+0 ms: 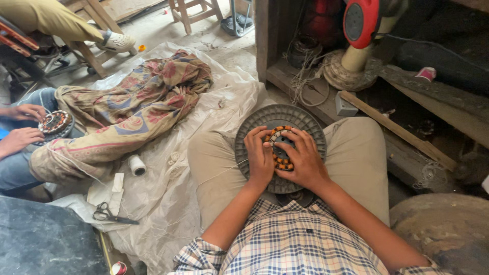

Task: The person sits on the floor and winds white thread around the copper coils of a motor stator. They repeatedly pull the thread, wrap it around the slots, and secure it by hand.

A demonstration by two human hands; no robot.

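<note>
A round grey ribbed motor housing (pixel 305 119) rests in my lap between my knees. At its middle sits a stator ring with orange copper windings (pixel 281 163). My left hand (pixel 260 158) presses on the ring's left side, fingers curled over the windings. My right hand (pixel 304 159) covers the ring's right side, fingertips touching the top of the windings. A thin white thread (pixel 219 173) runs from the housing leftward across my thigh.
A white thread spool (pixel 136 165) and black scissors (pixel 109 214) lie on the plastic sheet (pixel 168 193) at left. A patterned cloth (pixel 137 102) is bunched beyond. Another person's hands (pixel 23 127) hold a second wound stator (pixel 54 123) at far left. Wooden shelf with a red-and-cream fan (pixel 359 30) at right.
</note>
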